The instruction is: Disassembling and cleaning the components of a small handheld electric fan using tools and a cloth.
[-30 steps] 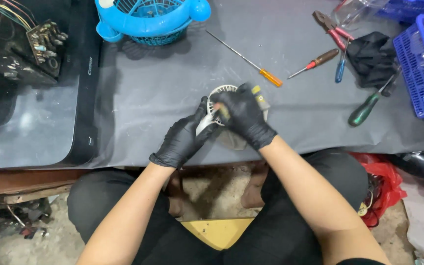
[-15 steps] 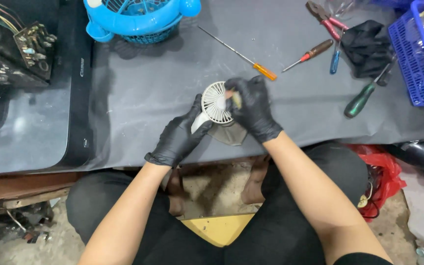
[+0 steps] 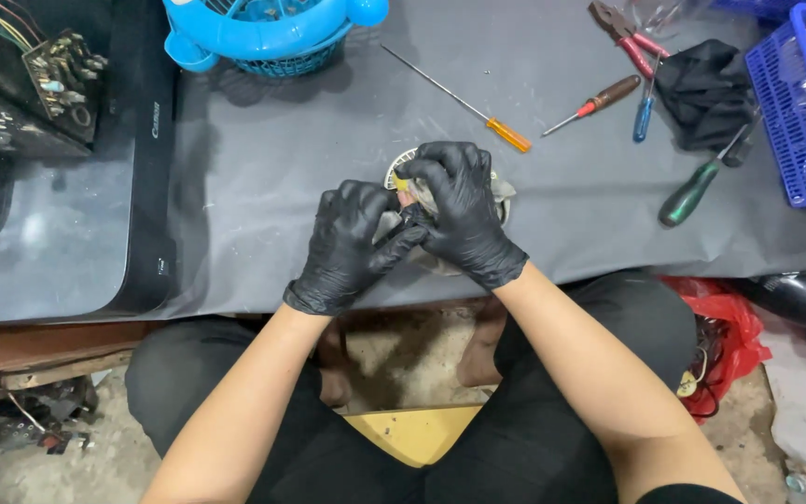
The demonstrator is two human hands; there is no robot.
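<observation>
The small white fan part (image 3: 401,174), a round slatted piece mostly hidden by gloves, sits at the near edge of the grey table (image 3: 263,187), just in front of my body and near the middle of the view. I see only a curved bit of its rim at the far left of my right hand; whether it has a long axis I cannot tell. My right hand (image 3: 464,210) lies over it from the right and far side, fingers curled down and closed around it. My left hand (image 3: 352,243) meets it from the left and near side, fingers bent and pressed against the part and against the right hand's fingers, so both hands grip it between them; the right covers more of it. Farther out, an orange-handled screwdriver (image 3: 464,103) lies diagonally just beyond the hands. A blue fan housing (image 3: 272,33) stands at the far edge, left of centre. To the far right lie a green-handled screwdriver (image 3: 697,187), a black cloth (image 3: 706,89) and a blue basket (image 3: 799,121).
</observation>
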